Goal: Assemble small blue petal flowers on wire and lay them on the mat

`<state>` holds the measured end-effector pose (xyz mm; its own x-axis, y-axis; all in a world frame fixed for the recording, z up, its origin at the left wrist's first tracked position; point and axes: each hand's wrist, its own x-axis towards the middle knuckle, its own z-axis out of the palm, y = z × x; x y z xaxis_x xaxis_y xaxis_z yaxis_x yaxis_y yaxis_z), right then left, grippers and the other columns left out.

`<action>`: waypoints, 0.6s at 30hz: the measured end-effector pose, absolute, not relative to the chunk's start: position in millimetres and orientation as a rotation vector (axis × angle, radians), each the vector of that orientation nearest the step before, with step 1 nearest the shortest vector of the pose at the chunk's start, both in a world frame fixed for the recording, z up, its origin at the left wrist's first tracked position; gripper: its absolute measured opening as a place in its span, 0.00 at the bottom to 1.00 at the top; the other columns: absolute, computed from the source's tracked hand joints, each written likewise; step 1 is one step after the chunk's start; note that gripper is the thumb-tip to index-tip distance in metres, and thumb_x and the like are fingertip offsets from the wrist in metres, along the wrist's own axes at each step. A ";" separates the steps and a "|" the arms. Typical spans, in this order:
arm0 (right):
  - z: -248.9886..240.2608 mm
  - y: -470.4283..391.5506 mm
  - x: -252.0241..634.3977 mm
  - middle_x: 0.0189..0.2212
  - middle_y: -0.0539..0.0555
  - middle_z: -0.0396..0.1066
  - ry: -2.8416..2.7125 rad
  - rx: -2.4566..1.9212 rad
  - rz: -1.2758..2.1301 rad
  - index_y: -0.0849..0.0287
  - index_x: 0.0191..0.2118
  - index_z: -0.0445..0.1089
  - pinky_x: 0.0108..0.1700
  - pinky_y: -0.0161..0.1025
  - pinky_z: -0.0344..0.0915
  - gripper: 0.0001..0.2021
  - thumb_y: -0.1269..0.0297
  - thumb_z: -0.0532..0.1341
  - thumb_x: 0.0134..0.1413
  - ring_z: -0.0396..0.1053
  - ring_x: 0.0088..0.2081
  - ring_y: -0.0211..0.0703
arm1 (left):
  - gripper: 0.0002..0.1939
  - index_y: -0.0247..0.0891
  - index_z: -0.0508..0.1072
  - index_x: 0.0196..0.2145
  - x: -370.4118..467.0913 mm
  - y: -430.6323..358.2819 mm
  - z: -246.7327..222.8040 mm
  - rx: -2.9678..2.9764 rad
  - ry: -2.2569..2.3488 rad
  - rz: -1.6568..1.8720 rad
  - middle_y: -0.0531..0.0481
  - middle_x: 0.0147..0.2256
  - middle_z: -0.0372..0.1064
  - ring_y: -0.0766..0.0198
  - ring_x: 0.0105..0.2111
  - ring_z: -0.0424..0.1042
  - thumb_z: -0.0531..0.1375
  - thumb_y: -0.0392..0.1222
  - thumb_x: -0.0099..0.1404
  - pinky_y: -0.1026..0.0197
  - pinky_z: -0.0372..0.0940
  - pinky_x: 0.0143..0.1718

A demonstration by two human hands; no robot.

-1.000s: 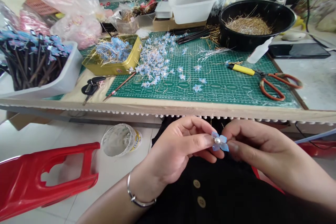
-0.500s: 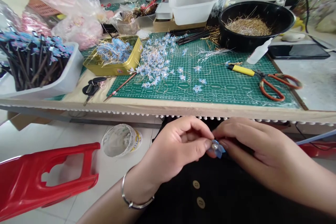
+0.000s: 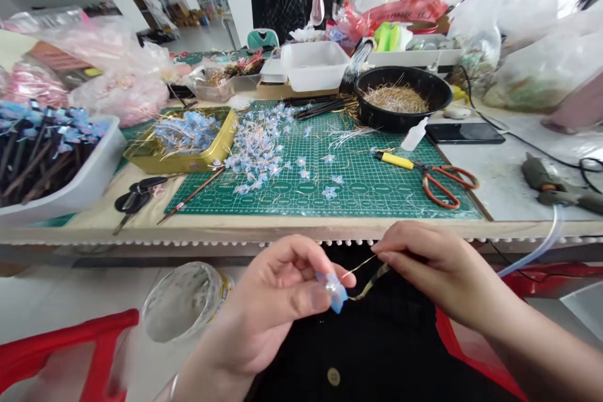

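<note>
My left hand (image 3: pixel 287 301) pinches a small blue flower (image 3: pixel 335 294) with a pearly centre between thumb and fingers, in front of the table edge. From the flower, thin gold wire (image 3: pixel 362 265) runs across to my right hand (image 3: pixel 419 264), whose thumb and forefinger are closed on it. A second, flatter-looking strand (image 3: pixel 370 286) loops below the wire between both hands. On the green cutting mat (image 3: pixel 358 191) lies a pile of similar blue flowers (image 3: pixel 259 151), with several loose ones to its right.
Orange-handled pliers (image 3: pixel 440 182) lie at the mat's right, near a small white bottle (image 3: pixel 415 134) and a phone (image 3: pixel 464 133). A gold tin (image 3: pixel 221 144) of flowers, a black basin (image 3: pixel 438 91) of wires and a glue gun (image 3: pixel 551 185) surround the work area. Below stands a bucket (image 3: pixel 181 301).
My hands have moved apart, drawing the wire into view between them. The flower has shifted left with my left hand. The camera view has tilted up and turned right.
</note>
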<state>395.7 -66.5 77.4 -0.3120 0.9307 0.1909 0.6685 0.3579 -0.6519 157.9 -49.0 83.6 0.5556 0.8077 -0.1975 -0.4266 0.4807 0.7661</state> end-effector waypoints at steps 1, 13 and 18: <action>74.6 -63.4 399.9 0.31 0.50 0.76 -2.075 -1.443 0.640 0.56 0.36 0.74 0.37 0.34 0.71 0.11 0.62 0.56 0.68 0.75 0.34 0.38 | 0.06 0.40 0.79 0.32 154.3 -48.0 86.0 0.719 0.566 0.835 0.53 0.32 0.76 0.63 0.41 0.79 0.71 0.34 0.58 0.67 0.71 0.42; 68.4 6.1 518.3 0.44 0.73 0.76 -1.958 -2.198 0.000 0.67 0.53 0.75 0.46 0.55 0.63 0.26 0.50 0.51 0.66 0.74 0.47 0.65 | 0.06 0.38 0.77 0.32 164.7 -39.1 88.4 0.624 0.783 0.836 0.53 0.30 0.74 0.71 0.29 0.75 0.70 0.32 0.59 0.75 0.62 0.22; 76.0 16.8 521.6 0.25 0.62 0.77 -1.848 -2.183 0.066 0.69 0.46 0.78 0.27 0.46 0.58 0.26 0.49 0.54 0.63 0.72 0.24 0.45 | 0.06 0.37 0.77 0.33 173.6 -39.3 87.4 0.616 0.773 0.825 0.53 0.30 0.76 0.68 0.32 0.78 0.70 0.34 0.59 0.72 0.70 0.31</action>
<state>521.6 16.8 76.0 0.1808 0.9729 0.1444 0.9601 -0.1427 -0.2407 173.6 -39.3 87.4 0.4445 0.8223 -0.3553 -0.4087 0.5391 0.7364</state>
